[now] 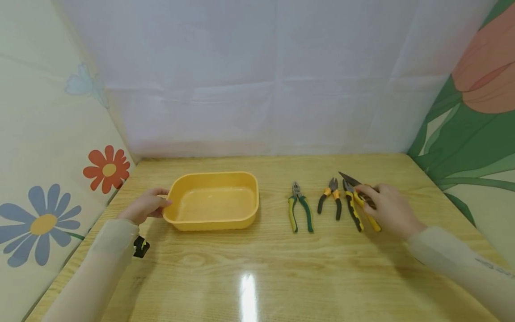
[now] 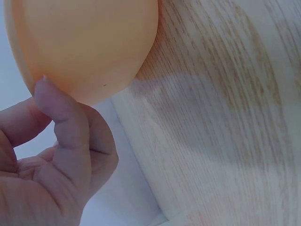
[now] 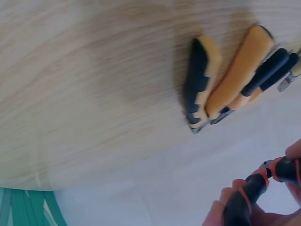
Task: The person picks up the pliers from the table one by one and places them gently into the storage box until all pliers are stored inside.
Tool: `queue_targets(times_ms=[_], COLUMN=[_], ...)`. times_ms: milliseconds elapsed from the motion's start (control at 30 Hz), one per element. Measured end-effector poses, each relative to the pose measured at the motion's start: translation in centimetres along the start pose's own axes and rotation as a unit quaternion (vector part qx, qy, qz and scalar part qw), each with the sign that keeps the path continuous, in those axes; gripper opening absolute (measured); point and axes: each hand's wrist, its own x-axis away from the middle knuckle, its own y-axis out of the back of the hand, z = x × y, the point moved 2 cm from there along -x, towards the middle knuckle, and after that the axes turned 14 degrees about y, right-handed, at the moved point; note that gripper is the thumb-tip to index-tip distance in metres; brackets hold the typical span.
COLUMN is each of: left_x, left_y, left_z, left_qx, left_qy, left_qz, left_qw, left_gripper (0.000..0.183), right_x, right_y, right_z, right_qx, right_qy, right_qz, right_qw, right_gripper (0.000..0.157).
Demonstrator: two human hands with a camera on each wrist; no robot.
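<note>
At the left, a yellow plastic basin (image 1: 213,226) stands on the wooden table. My left hand (image 1: 146,205) pinches its left rim between thumb and fingers, seen close in the left wrist view, where the basin (image 2: 94,42) fills the upper left. On the right, my right hand (image 1: 388,210) grips long-nose pliers (image 1: 349,179), their dark pointed jaws aimed to the far left. Their black handles with orange-red trim (image 3: 244,195) show in the right wrist view. Just beneath that hand lie yellow-and-black pliers (image 1: 354,214), partly overlapped by it in the head view.
Left of the right hand lie small orange-and-black pliers (image 1: 338,208) and green-handled combination pliers (image 1: 308,214). A small black and yellow-green item (image 1: 141,247) shows beside the left sleeve. White cloth (image 1: 257,89) hangs behind the table; flower-printed panels flank it.
</note>
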Motion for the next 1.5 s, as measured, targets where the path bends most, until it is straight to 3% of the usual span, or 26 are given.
queue_targets(times_ms=[533,867,1200,1500], left_x=[0.0,-0.2,-0.1,-0.1], left_y=[0.1,0.1,0.1,0.1], left_z=[-0.1,0.0,-0.2,-0.2], left_qx=[-0.003,-0.002,-0.004,-0.004], left_qy=[0.005,0.017,0.018,0.02], left_qz=[-0.002,-0.003,-0.003,-0.001], left_qw=[1.0,0.9998,0.9998,0.9998], left_gripper=[0.048,0.049,0.051,0.051], right_x=[-1.3,-2.1,-2.9,-3.7], right_y=[0.4,0.7,0.8,0.6], right_z=[1.9,2.7,4.0,5.0], right_qx=[0.009,0.003,0.014,-0.009], right_qy=[0.039,0.045,0.076,0.067], right_qz=[-0.047,-0.041,-0.055,-0.04], right_qw=[0.998,0.998,0.995,0.997], right_gripper=[0.039,0.04,0.04,0.041])
